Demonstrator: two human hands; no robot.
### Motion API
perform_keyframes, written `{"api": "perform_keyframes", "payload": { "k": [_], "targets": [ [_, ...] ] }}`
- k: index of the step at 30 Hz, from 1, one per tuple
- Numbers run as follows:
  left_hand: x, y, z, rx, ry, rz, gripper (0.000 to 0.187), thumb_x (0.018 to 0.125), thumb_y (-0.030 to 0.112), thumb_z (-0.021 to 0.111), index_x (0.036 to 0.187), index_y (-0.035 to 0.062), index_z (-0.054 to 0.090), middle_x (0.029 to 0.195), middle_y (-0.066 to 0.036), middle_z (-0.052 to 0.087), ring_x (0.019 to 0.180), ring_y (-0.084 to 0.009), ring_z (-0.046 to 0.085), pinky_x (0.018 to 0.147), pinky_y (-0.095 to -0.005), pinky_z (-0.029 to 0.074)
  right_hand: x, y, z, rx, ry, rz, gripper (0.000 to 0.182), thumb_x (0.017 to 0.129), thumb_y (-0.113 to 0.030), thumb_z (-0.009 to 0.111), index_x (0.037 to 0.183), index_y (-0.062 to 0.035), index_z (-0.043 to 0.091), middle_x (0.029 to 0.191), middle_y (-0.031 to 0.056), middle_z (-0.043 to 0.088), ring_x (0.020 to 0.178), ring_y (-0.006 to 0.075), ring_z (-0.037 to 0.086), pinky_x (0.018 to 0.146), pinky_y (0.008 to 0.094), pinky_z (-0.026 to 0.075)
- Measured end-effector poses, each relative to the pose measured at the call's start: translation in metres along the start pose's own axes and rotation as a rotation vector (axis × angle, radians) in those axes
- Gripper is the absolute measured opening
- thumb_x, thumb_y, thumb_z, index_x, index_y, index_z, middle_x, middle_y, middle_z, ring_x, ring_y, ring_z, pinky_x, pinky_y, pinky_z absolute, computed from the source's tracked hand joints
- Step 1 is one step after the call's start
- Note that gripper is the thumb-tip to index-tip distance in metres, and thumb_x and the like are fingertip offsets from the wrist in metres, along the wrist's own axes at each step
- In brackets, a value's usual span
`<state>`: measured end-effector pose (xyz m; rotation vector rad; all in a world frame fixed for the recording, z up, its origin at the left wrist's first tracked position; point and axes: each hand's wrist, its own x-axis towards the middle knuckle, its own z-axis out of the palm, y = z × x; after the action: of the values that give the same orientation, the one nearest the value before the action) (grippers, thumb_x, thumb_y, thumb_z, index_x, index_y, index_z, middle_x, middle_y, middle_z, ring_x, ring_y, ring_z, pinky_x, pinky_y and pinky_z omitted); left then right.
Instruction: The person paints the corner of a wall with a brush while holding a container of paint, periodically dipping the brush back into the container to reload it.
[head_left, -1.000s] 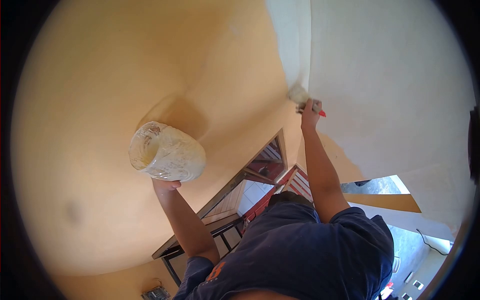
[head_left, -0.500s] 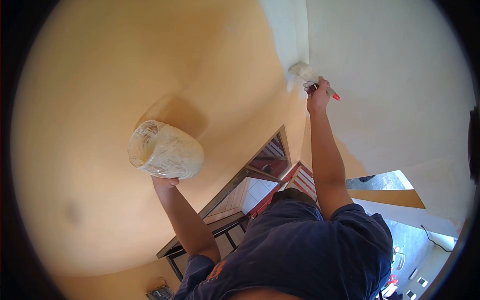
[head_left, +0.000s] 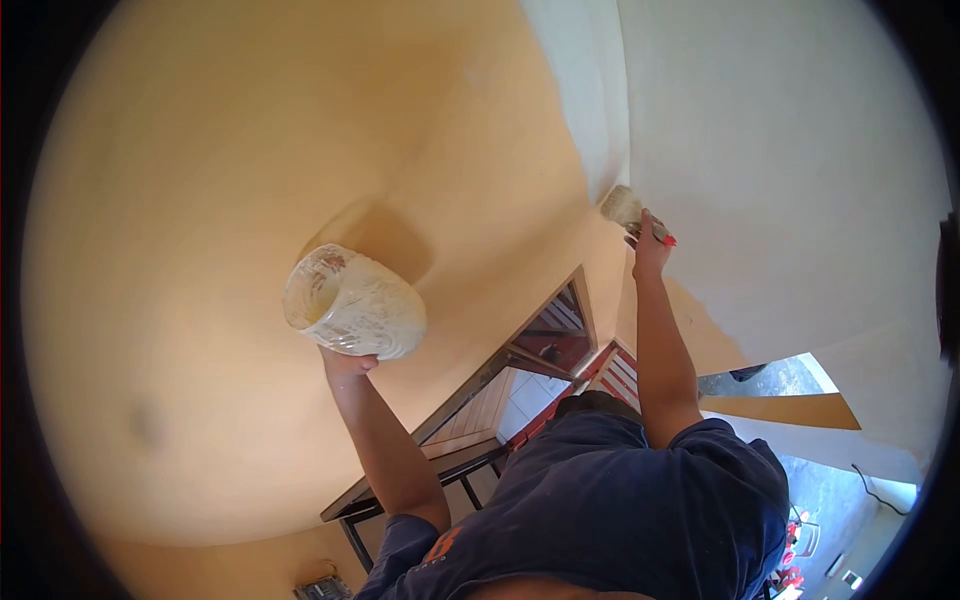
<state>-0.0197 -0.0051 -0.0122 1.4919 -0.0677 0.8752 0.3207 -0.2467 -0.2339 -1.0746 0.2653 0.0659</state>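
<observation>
My right hand [head_left: 651, 240] is closed round the handle of a wide paintbrush [head_left: 622, 206], whose red handle end sticks out past my fingers. The bristles are at the inner corner, by the lower end of a white painted strip [head_left: 590, 110] on the yellow wall [head_left: 200, 180]. My left hand [head_left: 350, 363] grips a clear plastic paint container [head_left: 372, 308] from below; it is tilted, its mouth to the upper left, and smeared with whitish paint. Most of that hand's fingers are hidden behind the container.
A pale painted wall [head_left: 780, 180] rises on the right, with an uneven lower border. Below are a dark-framed window opening [head_left: 555, 320], a black metal frame [head_left: 415, 480] and red-and-white slats [head_left: 615, 375]. An electrical box [head_left: 322, 585] sits low on the left.
My right hand and the paintbrush have moved down along the corner. The paint container in my left hand has shifted slightly right in view.
</observation>
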Motion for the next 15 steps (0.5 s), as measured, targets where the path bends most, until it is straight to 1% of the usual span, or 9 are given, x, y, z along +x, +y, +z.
{"api": "perform_keyframes", "payload": {
  "k": [2,3,7,9,11,12,13,14,15],
  "targets": [
    [0.000,0.001,0.000,0.016,-0.002,-0.014,0.115,0.044,0.032,0.091,0.133,-0.0017,0.028,0.125,-0.016,0.048,0.112,-0.0272,0.051,0.091,-0.0423,0.048,-0.005,-0.002,0.002,0.032,0.089,0.019,0.029,0.082,-0.024,0.066,0.098,-0.0001,0.058,0.084,0.0076,0.061,0.067,0.0155,0.061,0.052,0.0246,0.054],
    [0.000,0.002,0.000,0.034,0.003,-0.034,0.114,0.044,0.032,0.091,0.133,-0.0017,0.028,0.125,-0.016,0.048,0.112,-0.0270,0.051,0.090,-0.0422,0.048,-0.006,0.000,0.004,0.096,0.109,0.069,0.032,0.081,-0.021,0.067,0.100,0.0024,0.058,0.089,0.0087,0.061,0.067,0.0165,0.061,0.055,0.0249,0.055],
    [-0.001,0.002,0.001,0.065,0.005,-0.060,0.114,0.044,0.034,0.091,0.133,-0.0015,0.029,0.125,-0.015,0.048,0.112,-0.0267,0.051,0.091,-0.0417,0.048,-0.006,-0.001,0.012,0.100,0.105,0.077,0.028,0.081,-0.017,0.067,0.099,0.0026,0.058,0.090,0.0106,0.061,0.070,0.0171,0.062,0.055,0.0260,0.055],
    [-0.001,0.002,0.000,0.058,-0.013,-0.060,0.113,0.045,0.034,0.091,0.133,-0.0014,0.029,0.125,-0.015,0.048,0.112,-0.0270,0.051,0.091,-0.0416,0.048,-0.002,-0.004,0.033,0.208,0.019,0.038,0.026,0.080,-0.014,0.066,0.097,0.0055,0.058,0.089,0.0115,0.060,0.072,0.0172,0.061,0.058,0.0261,0.056],
    [0.001,0.001,-0.001,0.051,-0.038,-0.070,0.113,0.045,0.034,0.091,0.133,-0.0013,0.029,0.125,-0.015,0.047,0.112,-0.0272,0.051,0.091,-0.0415,0.048,0.006,-0.017,0.046,0.273,0.021,0.039,0.027,0.081,-0.013,0.065,0.097,0.0058,0.057,0.090,0.0116,0.060,0.073,0.0181,0.061,0.059,0.0270,0.056],
    [0.001,0.001,-0.001,0.071,-0.039,-0.068,0.115,0.044,0.037,0.090,0.133,-0.0007,0.028,0.126,-0.015,0.046,0.113,-0.0274,0.050,0.091,-0.0419,0.047,0.008,-0.022,0.047,0.338,0.015,0.038,0.027,0.081,-0.013,0.064,0.098,0.0062,0.056,0.090,0.0116,0.059,0.075,0.0189,0.061,0.060,0.0279,0.056],
    [0.002,0.001,-0.001,0.091,-0.040,-0.062,0.116,0.044,0.039,0.090,0.134,-0.0001,0.028,0.127,-0.014,0.046,0.114,-0.0276,0.049,0.092,-0.0424,0.047,0.016,-0.019,0.039,0.464,-0.042,0.050,0.026,0.082,-0.013,0.063,0.099,0.0046,0.054,0.091,0.0119,0.058,0.076,0.0200,0.061,0.060,0.0291,0.057],
    [0.002,0.000,-0.001,0.109,-0.038,-0.055,0.117,0.043,0.041,0.089,0.134,0.0006,0.027,0.127,-0.014,0.045,0.115,-0.0278,0.048,0.093,-0.0429,0.046,0.019,-0.016,0.032,0.464,-0.035,0.046,0.026,0.082,-0.013,0.063,0.099,0.0046,0.054,0.091,0.0119,0.058,0.076,0.0200,0.061,0.060,0.0291,0.057],
    [0.001,0.000,-0.002,0.125,-0.032,-0.048,0.119,0.043,0.044,0.088,0.135,0.0012,0.026,0.128,-0.013,0.044,0.116,-0.0280,0.047,0.093,-0.0433,0.046,0.022,-0.014,0.026,0.568,-0.093,0.074,0.025,0.083,-0.013,0.062,0.099,0.0036,0.054,0.090,0.0115,0.058,0.076,0.0200,0.061,0.060,0.0291,0.057]
  ]
}}
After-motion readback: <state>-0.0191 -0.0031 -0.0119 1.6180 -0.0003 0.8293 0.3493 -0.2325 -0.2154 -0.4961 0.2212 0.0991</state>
